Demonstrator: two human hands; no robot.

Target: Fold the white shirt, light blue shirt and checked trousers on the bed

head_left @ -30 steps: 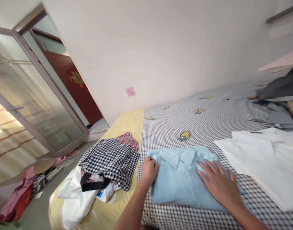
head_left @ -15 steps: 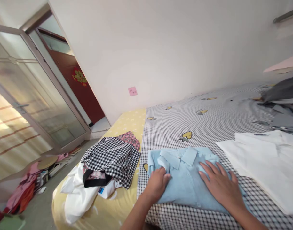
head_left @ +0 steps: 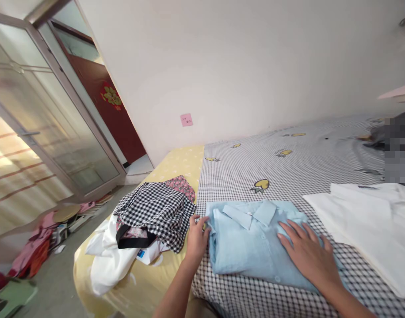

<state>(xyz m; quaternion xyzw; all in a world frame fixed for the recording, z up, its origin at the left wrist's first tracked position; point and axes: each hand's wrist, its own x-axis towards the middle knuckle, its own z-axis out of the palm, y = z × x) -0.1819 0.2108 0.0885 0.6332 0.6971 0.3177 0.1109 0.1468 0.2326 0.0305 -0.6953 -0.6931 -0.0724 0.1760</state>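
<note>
A light blue collared shirt (head_left: 245, 247), folded into a rough rectangle, lies on the checked bedspread with its collar at the far side. My right hand (head_left: 310, 254) rests flat on the shirt's right part, fingers spread. At the shirt's left edge is my left hand (head_left: 197, 238), its fingers apart and slightly bent, the fingertips by the folded edge. To the left lies a loose heap with a black-and-white checked garment (head_left: 159, 212) on top and a white garment (head_left: 106, 265) underneath. A white shirt (head_left: 371, 234) is spread out on the right.
The bed has a checked bedspread (head_left: 235, 172) with pineapple prints and a yellow sheet (head_left: 179, 161) along its left side. Dark clothes (head_left: 376, 137), partly blurred, lie at the far right. On the floor at left are pink and red items (head_left: 36, 251) and a green stool (head_left: 17, 296).
My left hand has moved left from the shirt's front, beside the collar, to its left edge. The left collar part now lies flatter. My right hand stays on the shirt.
</note>
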